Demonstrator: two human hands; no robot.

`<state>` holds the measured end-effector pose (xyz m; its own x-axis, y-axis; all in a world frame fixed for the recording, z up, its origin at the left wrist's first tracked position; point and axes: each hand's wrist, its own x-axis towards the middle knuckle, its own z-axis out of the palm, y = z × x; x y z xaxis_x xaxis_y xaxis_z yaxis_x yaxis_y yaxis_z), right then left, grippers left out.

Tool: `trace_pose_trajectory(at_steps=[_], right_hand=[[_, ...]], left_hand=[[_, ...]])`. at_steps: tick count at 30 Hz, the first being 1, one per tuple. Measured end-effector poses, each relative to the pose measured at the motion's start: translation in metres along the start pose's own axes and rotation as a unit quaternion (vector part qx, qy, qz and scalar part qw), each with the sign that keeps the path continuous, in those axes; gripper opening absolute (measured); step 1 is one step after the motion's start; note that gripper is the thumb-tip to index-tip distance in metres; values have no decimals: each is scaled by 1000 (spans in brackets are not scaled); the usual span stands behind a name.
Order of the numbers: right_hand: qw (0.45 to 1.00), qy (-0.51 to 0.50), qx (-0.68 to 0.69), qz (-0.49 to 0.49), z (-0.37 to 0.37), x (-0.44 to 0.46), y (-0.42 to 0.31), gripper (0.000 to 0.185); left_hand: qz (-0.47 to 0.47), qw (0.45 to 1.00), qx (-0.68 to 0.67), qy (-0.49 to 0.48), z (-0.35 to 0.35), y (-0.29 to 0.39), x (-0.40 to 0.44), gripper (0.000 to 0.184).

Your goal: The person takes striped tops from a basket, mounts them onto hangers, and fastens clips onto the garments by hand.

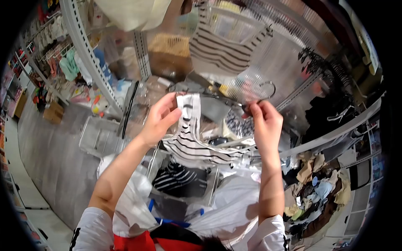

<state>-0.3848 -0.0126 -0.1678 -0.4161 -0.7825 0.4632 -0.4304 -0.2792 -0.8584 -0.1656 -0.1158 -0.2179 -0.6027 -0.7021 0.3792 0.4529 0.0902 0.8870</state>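
Observation:
A white top with black stripes [188, 144] hangs from a dark hanger [222, 98] in front of me. My left hand [162, 117] pinches the top's white strap near the hanger's left end. Closed round the hanger's right end is my right hand [264, 121], with the hanger's hook curving up beside it. The top's right part droops below the hanger, lower than my right hand. Beneath it, a clear bin [212, 184] holds dark striped cloth [180, 178].
Another striped top [222, 50] hangs on the rack ahead. Black hangers [335, 83] cluster at the right, above a heap of clothes [320, 188]. Metal uprights [90, 54] and an empty clear bin [98, 136] stand at the left. A curved rail [331, 138] crosses the right side.

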Motion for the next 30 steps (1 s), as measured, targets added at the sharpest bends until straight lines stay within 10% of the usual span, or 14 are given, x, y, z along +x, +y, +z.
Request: trace_pose_trajectory(at_steps=[18,23,30], right_hand=[[969,-20,-213,-127,29,265,-83,25],[965,-129,-228,14,21,267,-65,25],[963,-160,-210,61,16,261,-59,18]], left_hand=[[-24,990,136,18,-51,2,211,21],[-141,967,164,138,-63,-9,202,21],[-239,951,195,12,-74,-19,169,21]])
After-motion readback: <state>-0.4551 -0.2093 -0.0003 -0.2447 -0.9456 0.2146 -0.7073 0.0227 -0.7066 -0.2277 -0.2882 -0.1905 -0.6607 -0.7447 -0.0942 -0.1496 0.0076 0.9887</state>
